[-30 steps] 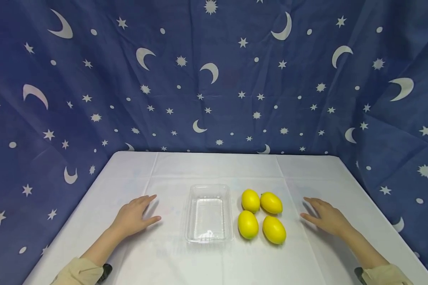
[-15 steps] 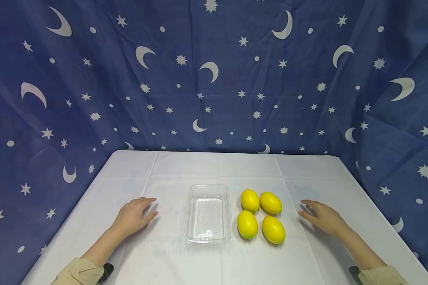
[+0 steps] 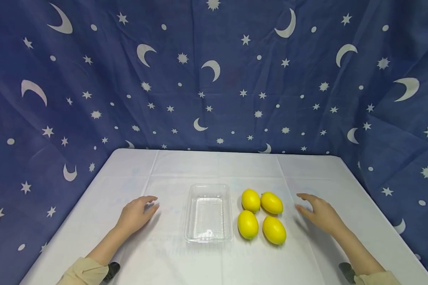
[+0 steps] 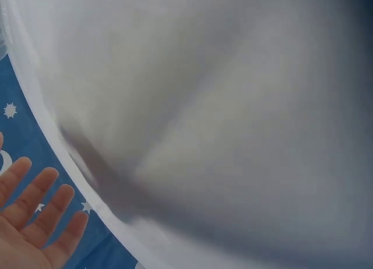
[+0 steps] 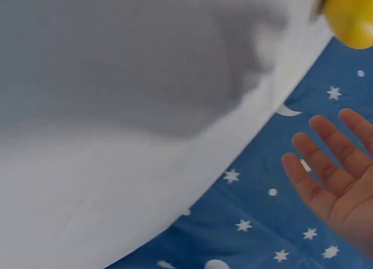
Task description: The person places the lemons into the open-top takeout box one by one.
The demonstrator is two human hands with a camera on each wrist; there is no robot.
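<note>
In the head view a clear plastic box without a lid sits in the middle of the white table. Several yellow lemons lie to its right: a near-left lemon, a near-right lemon, a far-left lemon and a far-right lemon. My left hand is held to the left of the box, thumb and fingers apart, holding nothing. Right of the lemons my right hand hovers with its fingers relaxed and nothing in them. One lemon shows at the top right corner of the right wrist view.
A white cloth covers the table. Behind it and along both sides hangs a dark blue curtain with moons and stars. Each forearm carries a dark wrist strap below a beige sleeve.
My right hand has moved a little left, toward the lemons, and its fingers have lifted slightly. The left hand has barely shifted. The box and lemons stay where they were.
</note>
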